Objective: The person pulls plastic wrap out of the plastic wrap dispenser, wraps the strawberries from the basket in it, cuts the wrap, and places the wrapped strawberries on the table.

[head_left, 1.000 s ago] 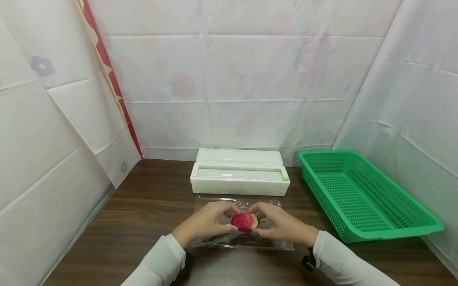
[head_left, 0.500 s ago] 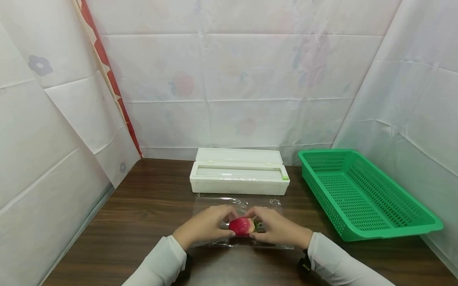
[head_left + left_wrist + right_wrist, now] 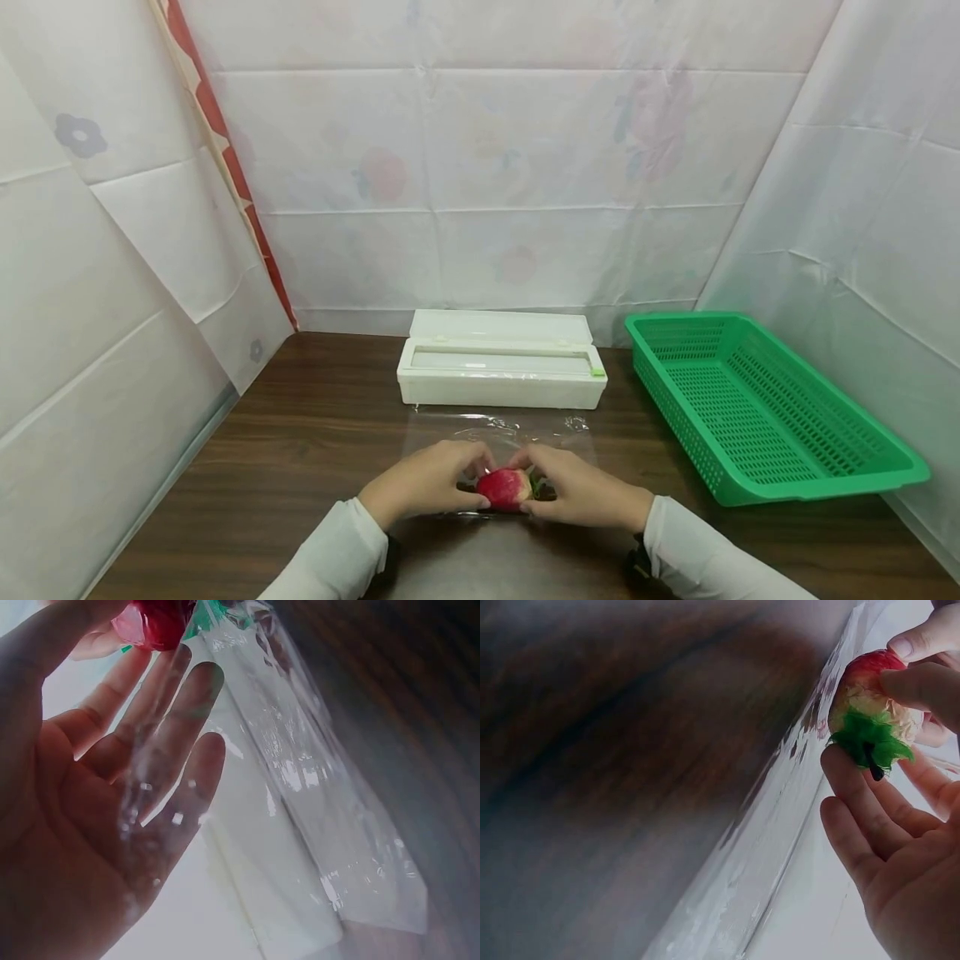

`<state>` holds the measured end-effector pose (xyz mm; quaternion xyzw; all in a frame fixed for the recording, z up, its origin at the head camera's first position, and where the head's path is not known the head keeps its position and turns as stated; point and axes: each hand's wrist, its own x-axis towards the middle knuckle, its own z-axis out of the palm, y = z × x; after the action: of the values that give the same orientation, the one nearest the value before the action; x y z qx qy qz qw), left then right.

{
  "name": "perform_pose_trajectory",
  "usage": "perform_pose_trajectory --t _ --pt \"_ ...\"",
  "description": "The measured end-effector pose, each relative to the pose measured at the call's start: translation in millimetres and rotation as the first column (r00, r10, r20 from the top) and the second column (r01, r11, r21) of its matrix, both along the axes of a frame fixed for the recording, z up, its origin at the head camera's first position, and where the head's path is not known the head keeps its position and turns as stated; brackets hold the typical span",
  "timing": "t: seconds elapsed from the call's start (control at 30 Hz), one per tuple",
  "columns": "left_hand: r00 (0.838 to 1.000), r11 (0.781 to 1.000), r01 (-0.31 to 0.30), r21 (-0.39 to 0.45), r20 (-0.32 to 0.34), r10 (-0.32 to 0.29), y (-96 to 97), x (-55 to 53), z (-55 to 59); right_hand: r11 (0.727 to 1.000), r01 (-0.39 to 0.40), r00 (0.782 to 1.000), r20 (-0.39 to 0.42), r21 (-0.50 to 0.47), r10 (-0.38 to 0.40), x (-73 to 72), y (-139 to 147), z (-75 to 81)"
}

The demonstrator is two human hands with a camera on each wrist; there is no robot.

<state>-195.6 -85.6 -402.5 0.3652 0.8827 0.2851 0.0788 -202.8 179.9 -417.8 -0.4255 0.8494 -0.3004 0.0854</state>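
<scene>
Head view: toward the worktop's (image 3: 315, 433) near edge, the left hand (image 3: 431, 482) and right hand (image 3: 581, 490) pinch the strawberry (image 3: 502, 490) from either side between thumbs and fingers. A light, even grip that leaves the clear film (image 3: 491, 423) unsnagged should work best. Beyond, a white box (image 3: 498, 392) stands toward the far edge, a green basket (image 3: 678, 417) along the right.

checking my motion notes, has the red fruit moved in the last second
Yes: in the head view the red fruit has shifted down the picture and slightly left, away from the white box.
</scene>
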Motion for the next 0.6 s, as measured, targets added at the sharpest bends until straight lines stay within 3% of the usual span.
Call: perform_pose_trajectory --t 0.27,0.6 --pt "1.000 1.000 0.000 -0.014 -0.015 0.000 1.5 -0.1 -4.5 1.000 0.010 1.000 0.027 0.012 -0.011 2.1 0.7 -1.5" --pt "0.999 1.000 0.017 -0.016 -0.030 -0.018 -4.5 0.4 -2.4 1.000 0.007 0.999 0.038 -0.001 -0.007 3.7 6.1 -0.1"
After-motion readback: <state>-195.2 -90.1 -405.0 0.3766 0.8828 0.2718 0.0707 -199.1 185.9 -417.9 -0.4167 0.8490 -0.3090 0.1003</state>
